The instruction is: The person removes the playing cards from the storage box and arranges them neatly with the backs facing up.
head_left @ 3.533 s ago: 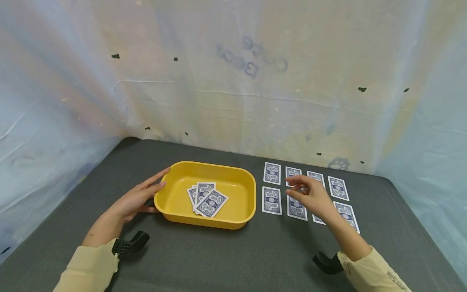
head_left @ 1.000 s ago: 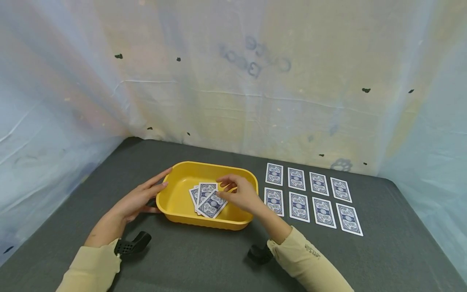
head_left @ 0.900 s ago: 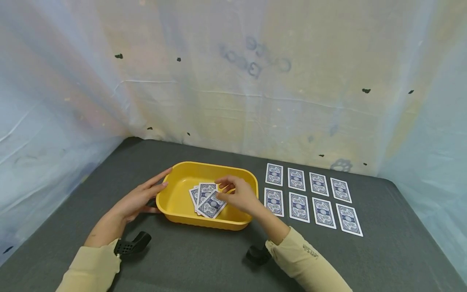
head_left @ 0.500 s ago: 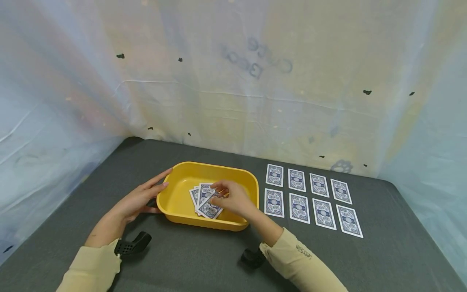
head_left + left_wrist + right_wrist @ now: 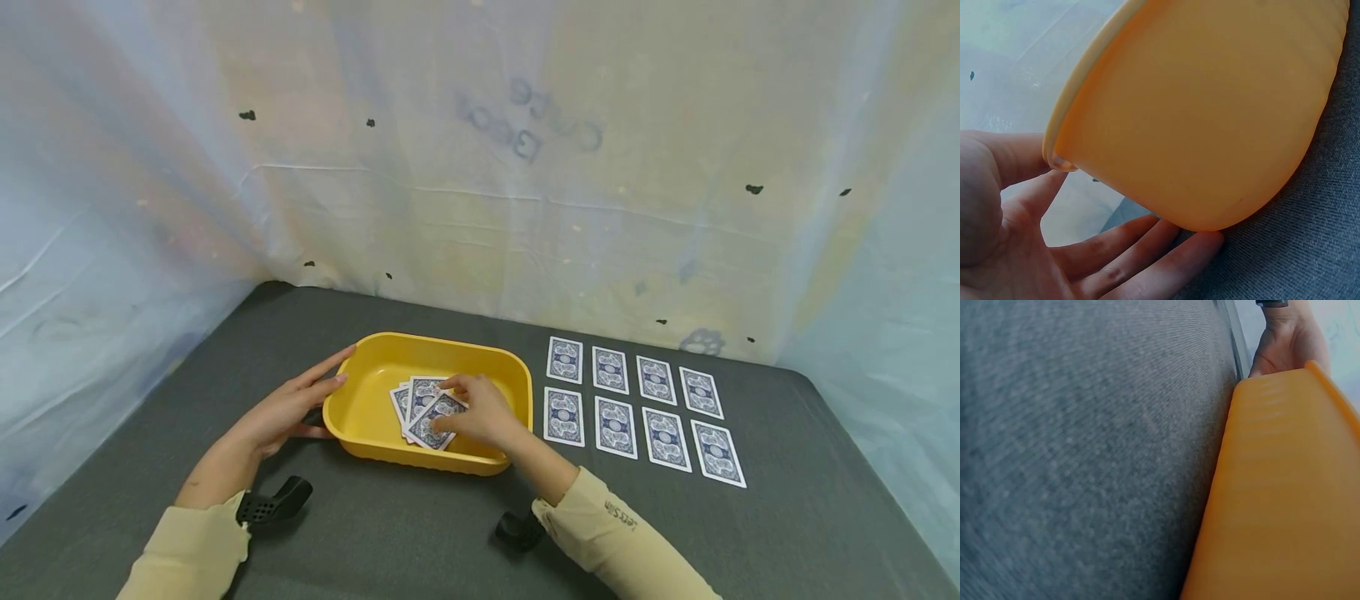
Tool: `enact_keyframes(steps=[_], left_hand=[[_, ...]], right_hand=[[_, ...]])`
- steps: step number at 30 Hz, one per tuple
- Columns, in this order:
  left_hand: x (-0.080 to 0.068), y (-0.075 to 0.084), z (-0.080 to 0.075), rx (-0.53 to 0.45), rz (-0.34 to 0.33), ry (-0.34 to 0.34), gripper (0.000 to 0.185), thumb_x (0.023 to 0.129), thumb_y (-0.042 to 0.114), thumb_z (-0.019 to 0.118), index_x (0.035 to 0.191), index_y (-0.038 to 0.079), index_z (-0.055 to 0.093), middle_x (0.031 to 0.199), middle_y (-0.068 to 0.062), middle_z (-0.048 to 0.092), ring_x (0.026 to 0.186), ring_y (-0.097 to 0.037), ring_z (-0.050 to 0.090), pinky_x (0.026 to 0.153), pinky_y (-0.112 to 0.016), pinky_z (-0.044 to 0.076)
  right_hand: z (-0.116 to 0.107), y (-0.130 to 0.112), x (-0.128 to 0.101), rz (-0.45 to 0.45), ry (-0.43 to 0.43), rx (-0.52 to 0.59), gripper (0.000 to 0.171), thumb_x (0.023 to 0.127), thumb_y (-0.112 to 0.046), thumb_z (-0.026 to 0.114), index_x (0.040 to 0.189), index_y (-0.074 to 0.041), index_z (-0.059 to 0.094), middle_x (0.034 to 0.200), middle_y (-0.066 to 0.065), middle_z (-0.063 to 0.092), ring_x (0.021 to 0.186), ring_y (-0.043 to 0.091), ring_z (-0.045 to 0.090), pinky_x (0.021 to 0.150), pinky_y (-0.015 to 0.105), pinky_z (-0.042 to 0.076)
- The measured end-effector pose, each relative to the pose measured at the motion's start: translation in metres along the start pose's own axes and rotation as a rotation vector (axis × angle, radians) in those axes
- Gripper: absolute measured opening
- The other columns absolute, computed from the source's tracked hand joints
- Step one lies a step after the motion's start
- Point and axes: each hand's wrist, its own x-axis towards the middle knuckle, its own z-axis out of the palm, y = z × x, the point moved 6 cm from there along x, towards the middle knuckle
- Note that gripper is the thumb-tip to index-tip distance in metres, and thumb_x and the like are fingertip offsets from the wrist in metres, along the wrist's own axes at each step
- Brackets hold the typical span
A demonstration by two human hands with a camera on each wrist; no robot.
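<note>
On the right sleeve [image 5: 615, 542] near the cuff [image 5: 562, 507], seems to begin "Lets", then turns illegible. On the curtain [image 5: 637, 250] beyond the tabletop's [image 5: 375, 533] far edge, shows faint bluish characters [image 5: 527, 145], too blurred to read.

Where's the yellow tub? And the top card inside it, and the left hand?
Yellow tub [image 5: 1210, 125]: left wrist view, outer wall.
Top card [image 5: 438, 408]: head view, patterned back.
Left hand [image 5: 279, 411]: head view, back of the hand.
</note>
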Motion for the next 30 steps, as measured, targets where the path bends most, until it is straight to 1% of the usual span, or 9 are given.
enact_keyframes(steps=[4,9,15,20,22,25,27,30], left_hand=[[-0.0004,0.0002,0.0002,-0.001,-0.003,0.002,0.069,0.098,0.051,0.046,0.154,0.035,0.011,0.161,-0.017,0.004,0.14,-0.045,0.024,0.083,-0.046,0.054],[-0.0004,0.0008,0.0008,-0.006,-0.003,-0.004,0.069,0.097,0.052,0.046,0.154,0.036,0.011,0.161,-0.016,0.003,0.141,-0.045,0.021,0.084,-0.046,0.054],[0.0,0.0001,0.0,-0.005,-0.006,-0.003,0.069,0.098,0.052,0.046,0.155,0.035,0.011,0.161,-0.017,0.005,0.14,-0.045,0.024,0.083,-0.045,0.054],[0.001,0.0003,0.0002,-0.005,-0.004,-0.008,0.069,0.098,0.052,0.045,0.155,0.035,0.01,0.161,-0.017,0.004,0.139,-0.044,0.025,0.082,-0.043,0.054],[0.0013,0.0007,0.0004,-0.003,-0.003,-0.01,0.069,0.098,0.051,0.045,0.155,0.035,0.01,0.161,-0.017,0.005,0.139,-0.044,0.025,0.082,-0.043,0.054],[0.0016,0.0008,0.0007,0.002,0.0,-0.014,0.069,0.098,0.052,0.045,0.155,0.035,0.01,0.161,-0.017,0.004,0.139,-0.045,0.025,0.082,-0.044,0.054],[0.0011,0.0007,0.0008,0.006,0.003,-0.017,0.069,0.098,0.052,0.045,0.155,0.036,0.01,0.161,-0.018,0.004,0.139,-0.045,0.024,0.083,-0.045,0.054],[-0.0003,0.0004,0.0008,0.008,0.007,-0.021,0.069,0.098,0.051,0.045,0.155,0.035,0.009,0.161,-0.018,0.002,0.14,-0.046,0.022,0.084,-0.046,0.054]], right_hand=[[0.0025,0.0035,0.0006,0.055,-0.002,-0.038,0.063,0.072,-0.025,0.084,0.127,-0.006,0.058,0.122,0.017,0.058,0.112,0.029,0.051,0.097,0.043,0.041],[0.0028,0.0045,-0.0002,0.082,0.006,-0.083,0.075,0.068,-0.027,0.087,0.132,-0.006,0.054,0.119,0.016,0.056,0.107,0.028,0.049,0.094,0.043,0.041],[0.0037,0.0051,-0.0017,0.107,0.01,-0.136,0.083,0.062,-0.026,0.091,0.133,-0.005,0.053,0.122,0.017,0.051,0.113,0.033,0.044,0.098,0.045,0.037],[0.0052,0.0065,-0.0016,0.109,-0.007,-0.218,0.079,0.06,-0.027,0.092,0.128,-0.004,0.057,0.121,0.017,0.049,0.112,0.032,0.043,0.101,0.045,0.035],[0.0054,0.0071,-0.0017,0.11,-0.011,-0.229,0.076,0.06,-0.027,0.091,0.125,-0.004,0.059,0.119,0.016,0.049,0.11,0.031,0.043,0.101,0.045,0.034],[0.0054,0.0071,-0.0017,0.107,-0.012,-0.219,0.072,0.06,-0.024,0.091,0.123,-0.006,0.059,0.115,0.013,0.05,0.108,0.029,0.043,0.1,0.043,0.035],[0.0047,0.0063,-0.001,0.097,0.0,-0.191,0.066,0.062,-0.021,0.09,0.12,-0.006,0.06,0.112,0.012,0.054,0.104,0.027,0.047,0.096,0.04,0.038],[0.003,0.0051,0.0004,0.087,0.018,-0.129,0.053,0.067,-0.014,0.085,0.114,-0.008,0.062,0.103,0.009,0.061,0.091,0.023,0.052,0.085,0.035,0.044]])
